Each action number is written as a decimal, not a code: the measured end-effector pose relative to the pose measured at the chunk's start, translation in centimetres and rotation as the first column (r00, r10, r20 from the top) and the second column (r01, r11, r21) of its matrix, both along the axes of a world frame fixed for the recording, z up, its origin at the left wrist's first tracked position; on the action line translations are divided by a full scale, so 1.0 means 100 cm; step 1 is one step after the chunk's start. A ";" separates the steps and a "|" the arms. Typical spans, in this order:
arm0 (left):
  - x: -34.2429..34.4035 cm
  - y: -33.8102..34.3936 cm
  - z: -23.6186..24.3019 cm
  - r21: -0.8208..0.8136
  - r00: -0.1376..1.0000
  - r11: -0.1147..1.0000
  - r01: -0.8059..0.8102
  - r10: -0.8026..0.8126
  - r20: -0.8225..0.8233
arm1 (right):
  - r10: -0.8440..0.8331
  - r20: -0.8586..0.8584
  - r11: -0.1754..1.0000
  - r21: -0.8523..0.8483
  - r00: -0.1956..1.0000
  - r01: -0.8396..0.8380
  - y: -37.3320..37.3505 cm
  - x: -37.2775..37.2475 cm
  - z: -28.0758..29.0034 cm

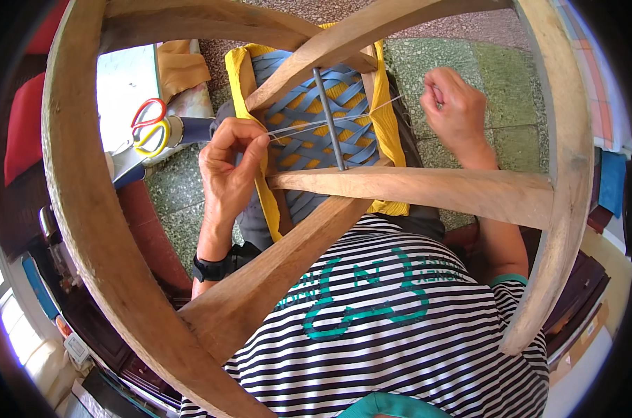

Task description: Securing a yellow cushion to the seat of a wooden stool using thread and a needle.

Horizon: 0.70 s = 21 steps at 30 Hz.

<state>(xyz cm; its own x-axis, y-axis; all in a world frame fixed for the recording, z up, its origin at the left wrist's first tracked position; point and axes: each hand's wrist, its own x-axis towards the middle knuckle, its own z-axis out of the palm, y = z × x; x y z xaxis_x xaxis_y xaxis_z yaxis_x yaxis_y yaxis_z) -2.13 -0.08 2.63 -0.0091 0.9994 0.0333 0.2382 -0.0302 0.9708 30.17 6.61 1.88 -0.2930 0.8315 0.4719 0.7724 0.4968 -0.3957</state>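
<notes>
An upturned wooden chair frame (pixel 427 188) surrounds my hands, its curved legs rising close to the camera. Blue-grey webbing (pixel 309 132) is woven across its seat, and yellow fabric (pixel 392 150) is folded over the seat edges. At the seat's left edge, my left hand (pixel 229 164) pinches white thread (pixel 309 127) between thumb and fingertips. From there the strands stretch rightward over the webbing, beneath a thin metal rod (pixel 329 118). My right hand (pixel 455 111) is raised right of the seat, fingers curled closed. The thread runs toward it, though its last stretch is too fine to see.
Scissors (pixel 149 129) with red and yellow handles lie to the left, beside a dark cylinder (pixel 194 130). A tan cloth piece (pixel 180 68) lies beyond them. Green stone tiles (pixel 434 63) cover the floor. Wooden legs and crossbars cross the space around both arms.
</notes>
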 end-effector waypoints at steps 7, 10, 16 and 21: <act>-0.004 -0.003 0.003 -0.065 0.971 0.998 0.027 -0.010 0.238 | 0.059 -0.413 0.965 0.256 0.909 0.054 0.018 -0.050 0.011; -0.001 -0.002 0.004 -0.089 0.938 0.996 -0.001 0.032 0.346 | 0.107 -0.697 0.994 0.098 0.709 -0.053 0.015 -0.063 0.003; -0.002 0.007 0.016 0.117 0.931 0.987 0.105 -0.057 -0.360 | -0.113 -0.972 0.747 -0.221 0.207 -0.627 -0.001 -0.084 0.004; 0.012 0.008 0.027 0.090 0.848 0.983 0.159 -0.089 -0.522 | -0.245 -0.962 0.633 -0.251 0.118 -0.732 0.001 -0.084 0.003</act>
<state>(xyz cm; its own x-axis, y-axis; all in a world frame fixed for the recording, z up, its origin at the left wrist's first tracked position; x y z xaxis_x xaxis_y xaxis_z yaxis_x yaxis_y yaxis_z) -0.97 0.77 5.35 0.1675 0.9782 0.1227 0.6876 -0.2051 0.6965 21.75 6.73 2.17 -0.3266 0.9448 0.0240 -0.5379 -0.1650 -0.8267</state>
